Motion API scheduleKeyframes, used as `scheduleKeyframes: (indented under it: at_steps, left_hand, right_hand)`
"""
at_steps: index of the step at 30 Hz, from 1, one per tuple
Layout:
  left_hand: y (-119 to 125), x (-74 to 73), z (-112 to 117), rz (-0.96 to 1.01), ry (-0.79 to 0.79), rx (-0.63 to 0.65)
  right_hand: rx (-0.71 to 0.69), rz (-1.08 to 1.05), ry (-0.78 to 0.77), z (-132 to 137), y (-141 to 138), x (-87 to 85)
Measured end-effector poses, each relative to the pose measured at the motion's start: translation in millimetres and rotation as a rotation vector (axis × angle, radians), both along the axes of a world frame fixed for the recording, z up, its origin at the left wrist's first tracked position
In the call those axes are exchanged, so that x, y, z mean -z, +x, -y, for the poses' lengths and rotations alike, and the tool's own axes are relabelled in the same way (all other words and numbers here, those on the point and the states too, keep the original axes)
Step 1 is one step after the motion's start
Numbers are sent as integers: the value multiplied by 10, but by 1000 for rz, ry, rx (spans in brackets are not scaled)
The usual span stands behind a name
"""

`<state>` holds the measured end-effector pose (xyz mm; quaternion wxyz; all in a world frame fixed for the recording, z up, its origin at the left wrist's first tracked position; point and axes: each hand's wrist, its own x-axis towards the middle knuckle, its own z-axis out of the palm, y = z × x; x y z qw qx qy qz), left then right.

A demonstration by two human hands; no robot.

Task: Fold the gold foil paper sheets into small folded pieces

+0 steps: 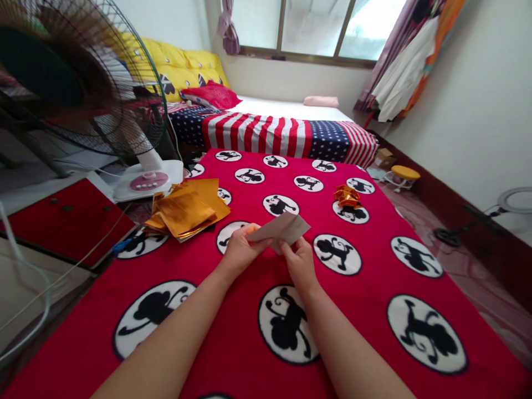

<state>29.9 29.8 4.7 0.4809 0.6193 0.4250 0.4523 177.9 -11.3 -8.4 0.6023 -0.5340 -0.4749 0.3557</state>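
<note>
The red cloth (361,310), printed with black figures in white ovals, spread under everything within reach, and both forearms came in over its near side. On the cloth's left part lay a loose stack of gold sheets (187,208), fanned unevenly, beyond the left hand and off to its left; of the two hands, the left was clearly the nearer to it. Between the hands, lifted over the middle of the cloth, was a folded paper (280,228) with a pale grey face turned up. Its long axis ran crosswise from one hand toward the other, slanting a little away from the person at the right end, and a corner pointed back toward the person between the thumbs. The left hand (245,244) had its grip closed on the paper's left end, the thumb along the near edge. The right hand (300,259) pinched it on the near right side, thumb on top, so the far right corner stood free beyond that grip; the fingers underneath were mostly hidden. Smallest was a crumpled-looking gold piece (347,197), well apart from the stack, on the cloth's far right part, beyond the right hand and nearer to it than to the left.
</note>
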Motion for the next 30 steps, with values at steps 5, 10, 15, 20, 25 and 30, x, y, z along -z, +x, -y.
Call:
scheduleKeyframes:
  at_steps: [5, 10, 15, 20, 25, 30]
  left_hand:
    - [-40, -51, -22, 165, -58, -31]
    - [-150, -130, -39, 232, -112, -23]
    - [-210, -129, -50, 133, -161, 186]
    - [-205, -114, -46, 67, -200, 151]
    - [-210, -120, -53, 114, -250, 29]
    - [-196, -127, -48, 52, -294, 47]
  right_hand:
    - [37, 30, 8, 4, 58, -13]
    - [-91, 195, -31, 44, 164, -103]
    - [-314, 412, -98, 44, 269, -163]
    - [-324, 371, -90, 19, 291, -146]
    - [-109, -77, -43, -20, 257, -125]
    - [40, -210, -16, -23, 256, -133]
